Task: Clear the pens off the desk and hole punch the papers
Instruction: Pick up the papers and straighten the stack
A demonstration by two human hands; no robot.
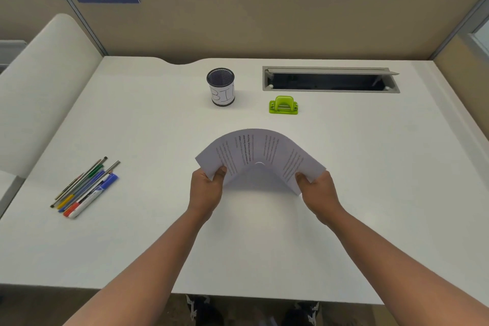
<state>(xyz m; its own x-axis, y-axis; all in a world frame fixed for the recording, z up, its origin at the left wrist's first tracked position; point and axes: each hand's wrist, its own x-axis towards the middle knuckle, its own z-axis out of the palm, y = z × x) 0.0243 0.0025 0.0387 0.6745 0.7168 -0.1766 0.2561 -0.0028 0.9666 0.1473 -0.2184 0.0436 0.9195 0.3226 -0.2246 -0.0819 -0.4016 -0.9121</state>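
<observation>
Printed white papers point(260, 152) arch upward over the middle of the white desk point(370, 167). My left hand point(207, 189) grips their left edge and my right hand point(317, 192) grips their right edge, bowing the sheets into a hump. A green hole punch point(283, 105) stands beyond the papers, apart from them. A bundle of several pens and markers point(86, 188) lies at the desk's left side. A black mesh cup labelled "BIN" point(221, 87) stands upright at the back, left of the punch; I see nothing inside it.
An open cable slot point(330, 79) with a raised grey lid is cut into the desk behind the punch. Beige partition walls point(264, 21) close off the back and right. A cream cushioned panel point(39, 87) borders the left. My shoes show below the front edge.
</observation>
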